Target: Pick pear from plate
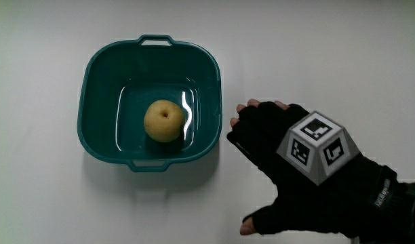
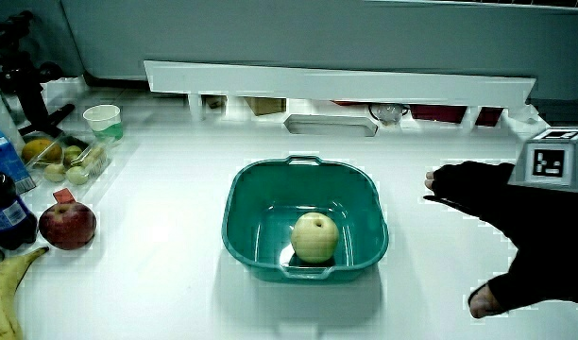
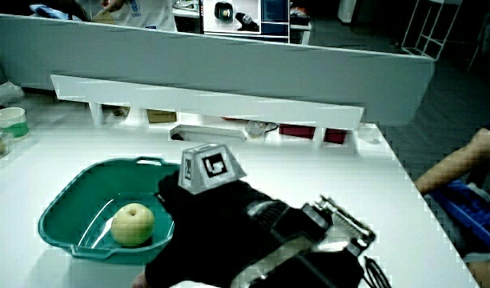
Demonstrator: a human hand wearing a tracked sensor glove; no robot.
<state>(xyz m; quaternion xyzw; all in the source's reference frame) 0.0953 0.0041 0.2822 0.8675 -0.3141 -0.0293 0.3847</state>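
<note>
Broad white bench [image 1: 45, 203], bare around the work. On it, well clear of its edges, a teal basin [image 1: 99, 68] with two small handles standing in for the plate. Beside the basin, the hand [image 1: 289, 163], resting low over the bench, fingers [image 1: 251, 112] spread and relaxed, holding nothing, tips just short of the basin's rim. Smallest, the pear [image 1: 163, 120], yellow, upright, alone near the middle of the basin's glossy floor, apart from every wall.

Likely troubles, judged from here: steep walls forcing a reach from above, so knuckles or the patterned cube [image 1: 317, 146] catching the rim and shoving the light basin across the bench. Smooth round fruit on a slick floor, apt to roll from a one-sided touch and lodge against a wall. Shallow pinch near the top, prone to slipping on lift.
</note>
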